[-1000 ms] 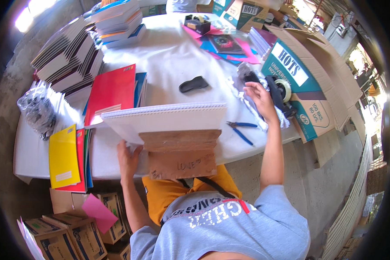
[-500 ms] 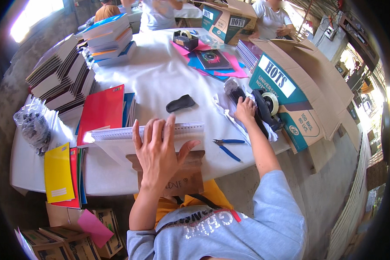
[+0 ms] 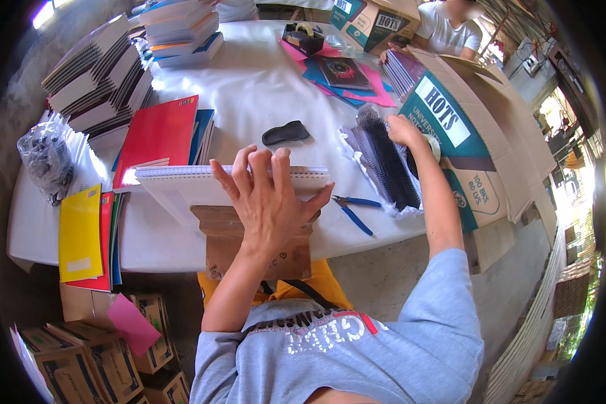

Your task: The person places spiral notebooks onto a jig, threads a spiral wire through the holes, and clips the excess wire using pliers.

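Observation:
My left hand [image 3: 266, 195] has its fingers spread over a white notebook block [image 3: 182, 185] with punched holes along its upper edge. The block leans on a brown cardboard piece [image 3: 232, 236] at the table's front edge. My right hand [image 3: 404, 129] reaches to the far end of a bundle of black binding coils [image 3: 387, 161] lying in crumpled wrapping. Its fingers are curled closed, and their contents cannot be made out. Blue-handled pliers [image 3: 357, 214] lie left of the bundle. Beyond the notebook block is a flat black sole-shaped piece [image 3: 286, 133].
Red [image 3: 158, 138] and yellow [image 3: 81, 232] notebooks lie at left, beside a plastic bag of dark pieces [image 3: 47, 161]. Notebook stacks [image 3: 94, 81] stand farther back. A large open carton [image 3: 478, 128] bounds the right. A person [image 3: 451, 30] is across the table; cartons [image 3: 101, 357] sit below left.
My right hand has moved off the middle of the coil bundle to its far right end, and its fingers have curled closed. My left hand stays on the notebook block. The view has shifted.

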The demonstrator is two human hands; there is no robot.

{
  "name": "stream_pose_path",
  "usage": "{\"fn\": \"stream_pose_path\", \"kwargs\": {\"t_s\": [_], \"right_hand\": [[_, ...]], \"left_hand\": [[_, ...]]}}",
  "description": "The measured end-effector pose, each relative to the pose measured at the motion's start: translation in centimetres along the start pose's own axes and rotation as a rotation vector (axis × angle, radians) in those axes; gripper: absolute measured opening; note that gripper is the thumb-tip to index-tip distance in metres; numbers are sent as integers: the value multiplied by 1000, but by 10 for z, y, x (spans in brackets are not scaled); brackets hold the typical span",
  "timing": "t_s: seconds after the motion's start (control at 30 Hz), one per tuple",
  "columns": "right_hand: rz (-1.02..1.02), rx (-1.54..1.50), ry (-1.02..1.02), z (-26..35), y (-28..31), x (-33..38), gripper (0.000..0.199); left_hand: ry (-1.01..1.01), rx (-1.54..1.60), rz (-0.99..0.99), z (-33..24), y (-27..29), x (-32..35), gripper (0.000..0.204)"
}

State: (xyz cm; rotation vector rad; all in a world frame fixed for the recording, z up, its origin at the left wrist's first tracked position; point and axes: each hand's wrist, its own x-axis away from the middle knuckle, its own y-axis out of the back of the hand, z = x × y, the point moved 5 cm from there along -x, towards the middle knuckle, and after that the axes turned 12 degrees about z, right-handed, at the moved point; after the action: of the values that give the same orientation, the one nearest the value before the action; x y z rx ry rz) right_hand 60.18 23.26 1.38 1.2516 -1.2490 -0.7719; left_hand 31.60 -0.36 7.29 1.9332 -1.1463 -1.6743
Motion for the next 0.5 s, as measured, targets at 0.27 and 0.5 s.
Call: {"fn": "stream_pose_path", "kwargs": {"t_s": [0.27, 0.5], "right_hand": [[-324, -278, 96, 72, 67, 99, 65], [65, -723, 731, 157, 77, 180, 31]], "left_hand": [[12, 60, 37, 2, 0, 3, 57], [-34, 33, 22, 2, -2, 5, 57]]}}
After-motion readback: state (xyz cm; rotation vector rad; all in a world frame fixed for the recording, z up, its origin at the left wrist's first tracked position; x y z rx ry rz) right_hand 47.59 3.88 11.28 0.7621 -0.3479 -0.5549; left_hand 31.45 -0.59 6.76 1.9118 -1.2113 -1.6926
